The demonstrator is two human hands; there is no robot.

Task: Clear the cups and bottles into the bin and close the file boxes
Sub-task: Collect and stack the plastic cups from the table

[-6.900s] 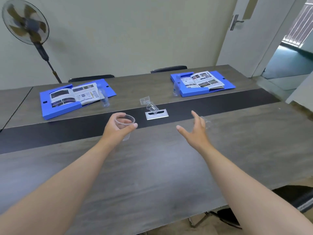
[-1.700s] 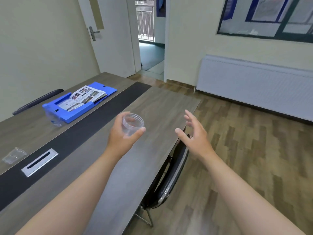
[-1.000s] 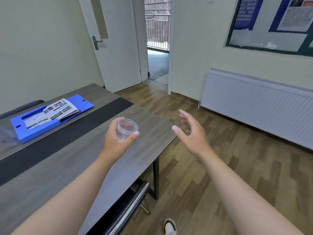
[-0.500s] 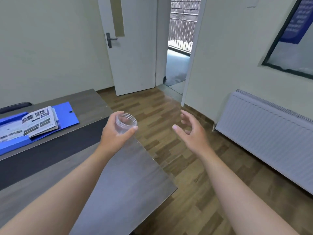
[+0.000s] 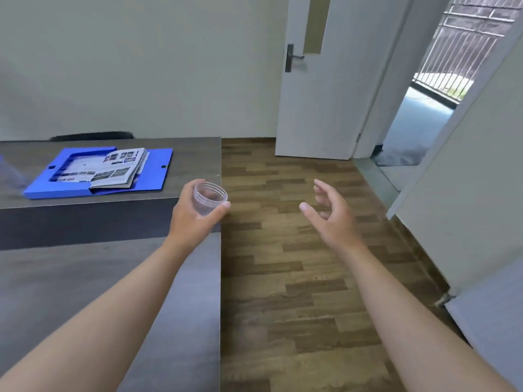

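Head view: left hand (image 5: 195, 222) grips a clear cup (image 5: 210, 197) upright, fingers and thumb curled round it, over the bench (image 5: 70, 278) end edge. Right hand (image 5: 331, 215) at the cup's 3 o'clock, over the floor (image 5: 283, 278), fingers loosely spread, holding nothing. Blue file box (image 5: 157, 172) lies open on the bench at the cup's 10 o'clock, booklet (image 5: 113, 168) inside.

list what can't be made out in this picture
Head view:
- Bin: nowhere in frame.
- Clear item by the blue file box: cut off by the left edge, blurred; cup or bottle unclear.
- Cup base: hidden in the left hand.
- File box inside: covered by the open booklet.
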